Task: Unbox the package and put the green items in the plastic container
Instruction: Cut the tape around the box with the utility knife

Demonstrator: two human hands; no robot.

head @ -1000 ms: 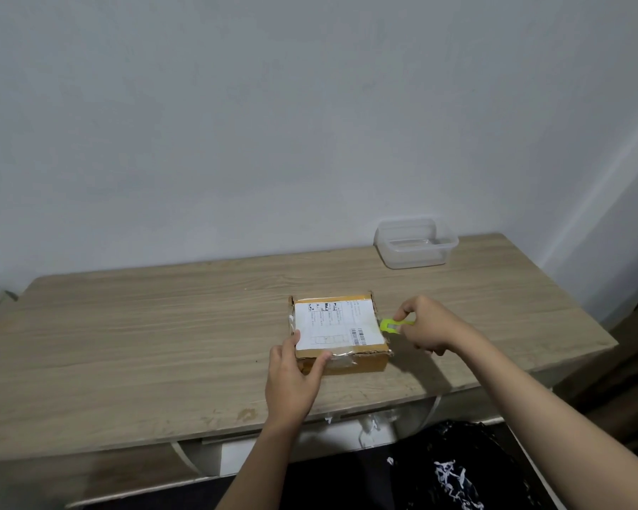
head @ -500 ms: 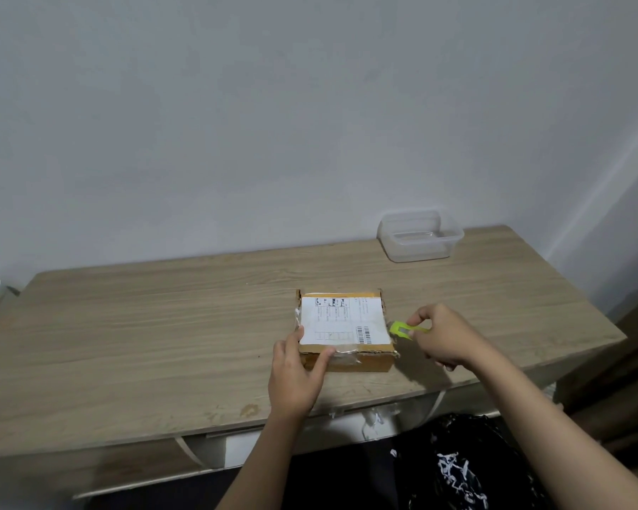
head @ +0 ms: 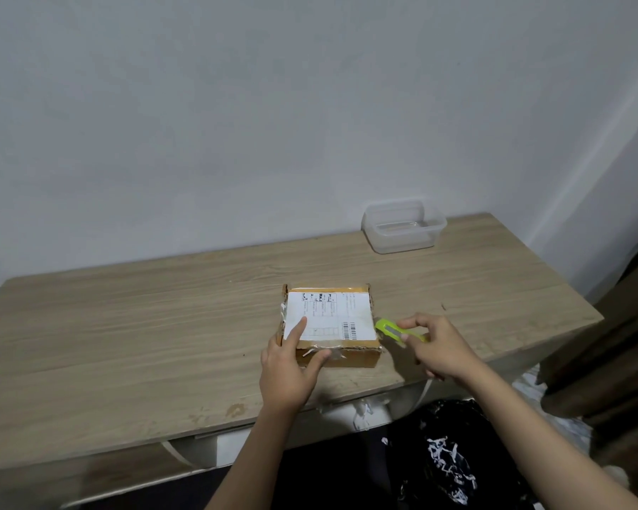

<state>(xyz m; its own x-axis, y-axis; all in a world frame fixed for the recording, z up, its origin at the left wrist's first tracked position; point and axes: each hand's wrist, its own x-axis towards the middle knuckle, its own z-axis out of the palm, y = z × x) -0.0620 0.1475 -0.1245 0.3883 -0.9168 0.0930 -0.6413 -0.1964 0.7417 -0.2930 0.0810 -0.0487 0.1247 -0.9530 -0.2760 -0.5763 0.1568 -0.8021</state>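
Head view. We note a clear plastic container [head: 403, 227], rectangular with rounded corners, lidless, at the table's [head: 133, 325] far edge by the wall; it looks empty. The cardboard package [head: 330, 325] sits sealed near the front edge, its white shipping label facing up and its tape torn and ragged along the edges. Our left hand [head: 287, 369] pins its near left corner, forefinger on the label, thumb against the front. Our right hand [head: 435, 347] grips a lime-green cutter [head: 395, 330], tip touching the box's right edge. The tabletop is pale wood-grain laminate.
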